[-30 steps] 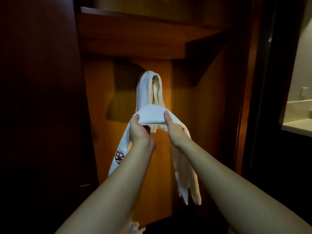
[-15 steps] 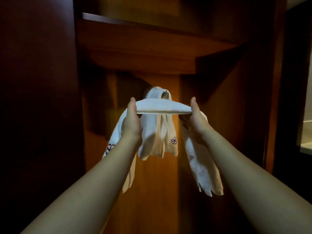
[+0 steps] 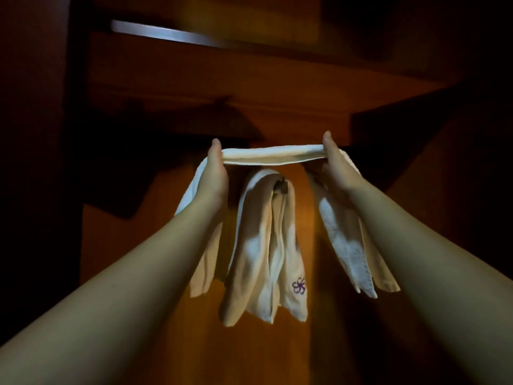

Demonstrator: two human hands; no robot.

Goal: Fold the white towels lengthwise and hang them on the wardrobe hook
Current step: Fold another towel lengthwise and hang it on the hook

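the hook [image 3: 281,187] on the wooden back panel [image 3: 308,343] of the wardrobe is the fixed mark here. a hung towel [image 3: 263,254], white and folded long, is draped over the hook and drops straight below it, with a small purple embroidered motif [image 3: 299,286] near its lower right end. just above and in front of the hook, a second folded towel [image 3: 273,157] is stretched level between both raised hands, not touching the hook. the left hand [image 3: 212,173], to the left of the hook, grips that towel with the thumb on top and the fingers curled underneath; one end hangs down behind the left forearm. the right hand [image 3: 333,165], to the right of the hook, grips it the same way, thumb up over the top edge, and the other end falls below the wrist, well right of the hung towel. above the hook runs a wooden shelf [image 3: 249,87], with a pale strip [image 3: 166,33] higher up along its upper edge.
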